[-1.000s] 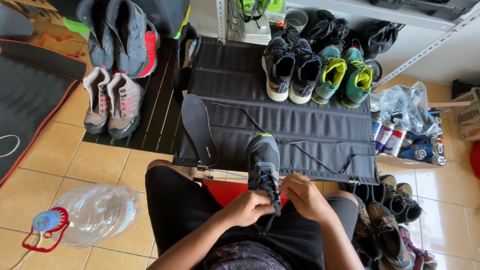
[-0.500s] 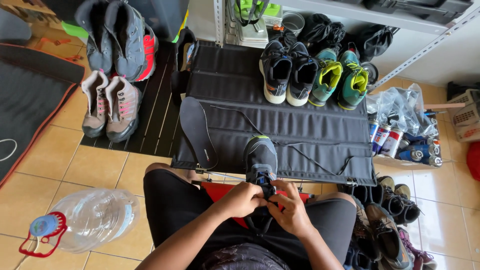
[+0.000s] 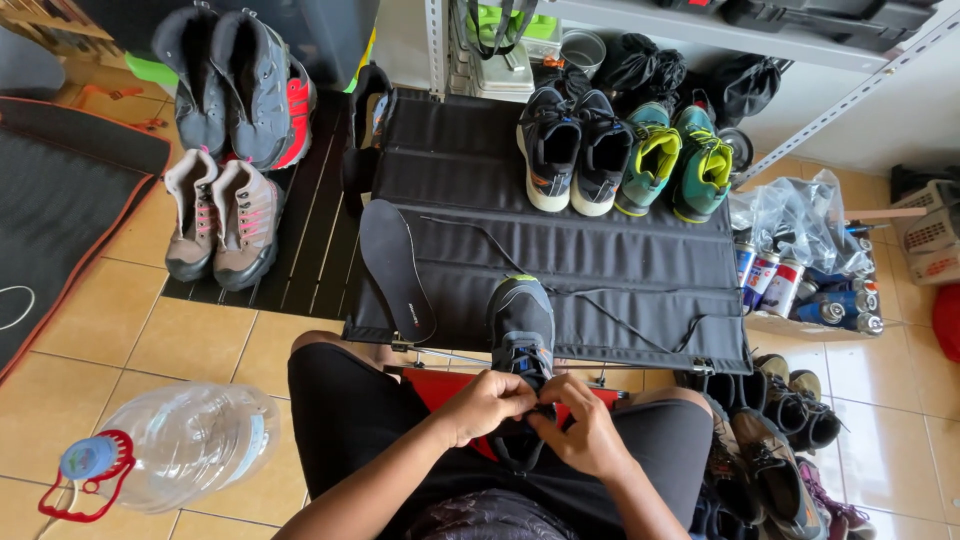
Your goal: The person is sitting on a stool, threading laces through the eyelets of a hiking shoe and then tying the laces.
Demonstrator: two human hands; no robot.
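A dark grey sneaker [image 3: 520, 322] rests between my knees, its toe pointing away onto the black fabric table [image 3: 640, 270]. My left hand [image 3: 487, 403] and my right hand [image 3: 578, 430] meet over its laces near the tongue, fingers pinched on them. A long black lace [image 3: 620, 300] trails from the shoe across the fabric to the right. A loose black insole [image 3: 396, 270] lies flat just left of the shoe.
Two pairs of sneakers stand at the table's far edge, black [image 3: 574, 148] and teal-green [image 3: 678, 160]. Boots [image 3: 238, 85] and pink-grey shoes [image 3: 218, 218] sit at left. A plastic water jug [image 3: 170, 448] lies on the tiles. Spray cans [image 3: 780, 282] and more shoes [image 3: 780, 450] crowd the right.
Both hands have drawn closer together over the shoe's laces and nearer to my body. The view has tilted slightly. The shoe stays in place.
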